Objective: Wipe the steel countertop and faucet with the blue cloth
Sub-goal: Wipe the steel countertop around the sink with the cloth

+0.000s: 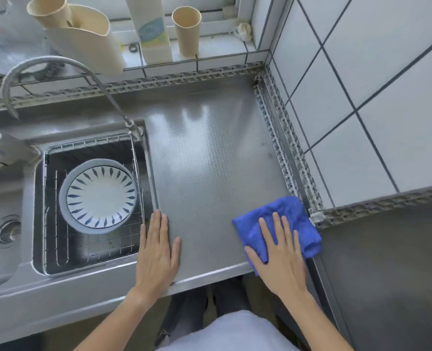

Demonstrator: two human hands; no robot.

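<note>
R. hand (279,252) flat, fingers straight, pressing crumpled blue cloth (283,219) at near-right corner of textured steel countertop (209,160); unwiped steel and curved grey faucet (58,69) lie far-left; L. hand (156,252) flat, holds nothing, nearer faucet

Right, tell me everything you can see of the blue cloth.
The blue cloth is a bright, soft, fuzzy-looking fabric, bunched into a rough folded pad with rounded rolls along its right edge. It lies flat on the steel countertop, at the near right corner, close to the perforated metal trim by the tiled wall. The right hand rests on top with fingers spread and straight, pressing it down and covering its lower left part. The left hand lies apart from it.
</note>
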